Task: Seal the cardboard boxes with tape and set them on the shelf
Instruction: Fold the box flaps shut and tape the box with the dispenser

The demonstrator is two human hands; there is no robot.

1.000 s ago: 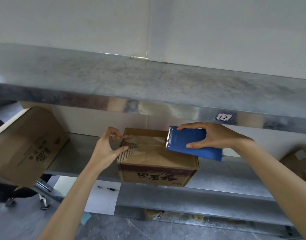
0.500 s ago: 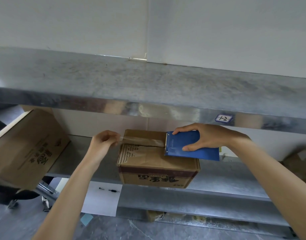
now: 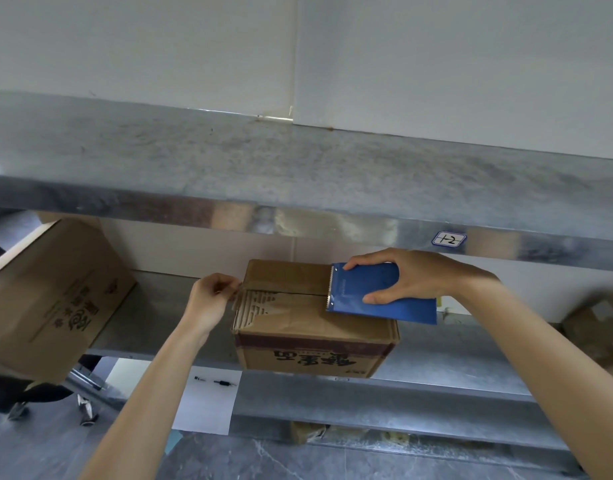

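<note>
Left hand (image 3: 211,299) pinches the tape (image 3: 281,284) end at the box's (image 3: 312,327) left edge; right hand (image 3: 409,275) grips a blue dispenser (image 3: 378,294) on the box's top right; the box sits at the shelf's (image 3: 454,351) front; a bigger box (image 3: 48,296) stands left of it; an upper shelf (image 3: 298,168) overhangs it.

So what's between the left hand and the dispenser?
Head view: between left hand and tape dispenser lies the top of the cardboard box, with what looks like clear tape stretched over its seam.
</note>
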